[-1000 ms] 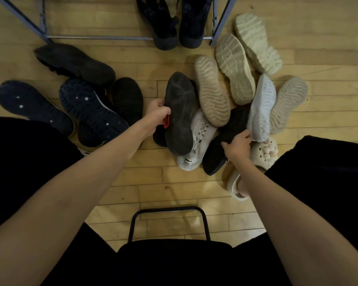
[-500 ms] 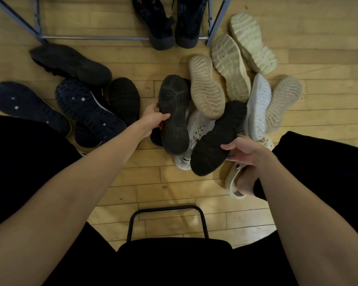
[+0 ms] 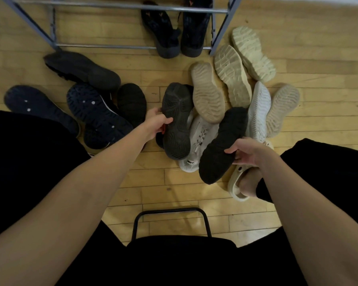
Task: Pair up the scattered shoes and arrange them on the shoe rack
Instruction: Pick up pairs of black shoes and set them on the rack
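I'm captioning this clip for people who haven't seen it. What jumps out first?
Two bare hands each grip a dark shoe, sole up: the left hand a charcoal ridged-sole sneaker, the right hand a black fuzzy-soled shoe. Around them, upturned shoes litter the wooden floor. One black pair sits on the grey metal rack.

A light wooden plank floor (image 3: 74,29) carries a grey metal shoe rack (image 3: 220,27) at the frame's top, dark upturned shoes (image 3: 99,118) at left, and pale upturned shoes (image 3: 232,75) at upper right.
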